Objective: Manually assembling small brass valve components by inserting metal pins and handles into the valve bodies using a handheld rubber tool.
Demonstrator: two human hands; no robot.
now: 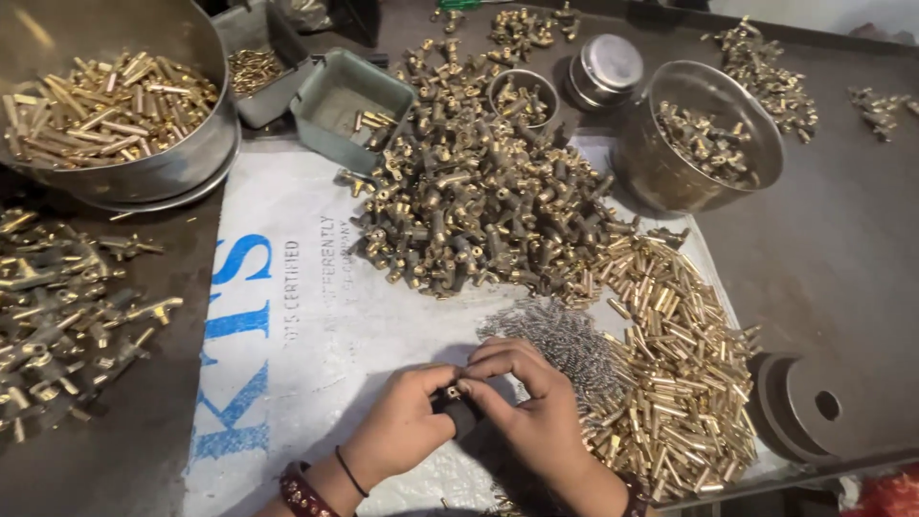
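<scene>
Where fingers meet: small fitting [452, 393], half-hidden.

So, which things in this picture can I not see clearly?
Head view only:
- Small brass part between both hands: mostly covered by the fingers.
- Small springs: too small to make out singly.
- Big steel bowl: cut by the top and left edges.
- Round metal disc: partly hidden behind the table rim.

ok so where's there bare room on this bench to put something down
Bare white sack lies between the printed lettering and the dark fittings heap, just left of the left hand. Bare dark tabletop lies right of the steel bowl. It is crowded right of the right hand: springs and brass pins.
</scene>
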